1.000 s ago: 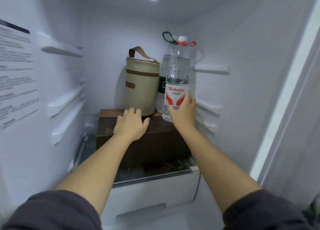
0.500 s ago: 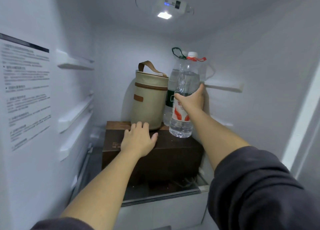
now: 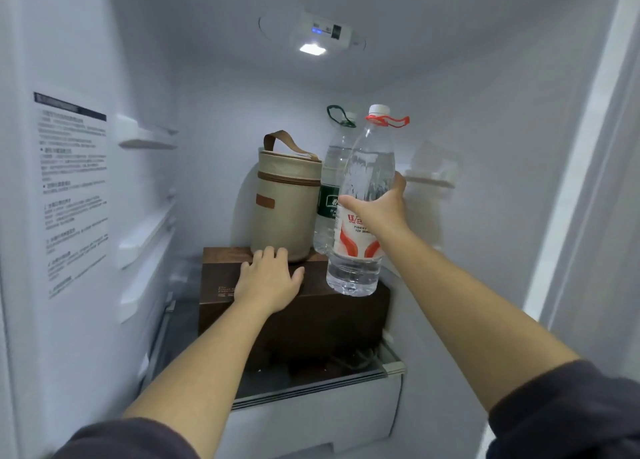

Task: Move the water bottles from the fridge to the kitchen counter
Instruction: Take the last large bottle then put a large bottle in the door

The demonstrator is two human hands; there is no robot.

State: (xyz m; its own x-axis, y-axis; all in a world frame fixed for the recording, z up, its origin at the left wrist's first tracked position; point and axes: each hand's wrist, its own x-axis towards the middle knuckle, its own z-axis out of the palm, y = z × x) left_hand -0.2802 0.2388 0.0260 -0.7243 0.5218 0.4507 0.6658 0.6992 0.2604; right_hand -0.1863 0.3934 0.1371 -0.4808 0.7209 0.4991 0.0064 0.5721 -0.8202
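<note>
The right grip (image 3: 379, 209) is curled round the middle of the red-label bottle (image 3: 367, 161). The bottle is nearly upright (long axis vertical), its base seemingly just off the brown box (image 3: 311, 320). The green-label bottle (image 3: 332, 168), second of two in the fridge (image 3: 485, 147), stands just behind it. The left grip (image 3: 268, 278) lies flat on the box, holding nothing.

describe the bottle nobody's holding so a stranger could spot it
In the fridge, a dark brown box sits above the drawer. On its back edge stands a clear bottle, between the beige zip bag and the red-label bottle the right hand grips. Its green label and green neck loop set it apart.
</note>
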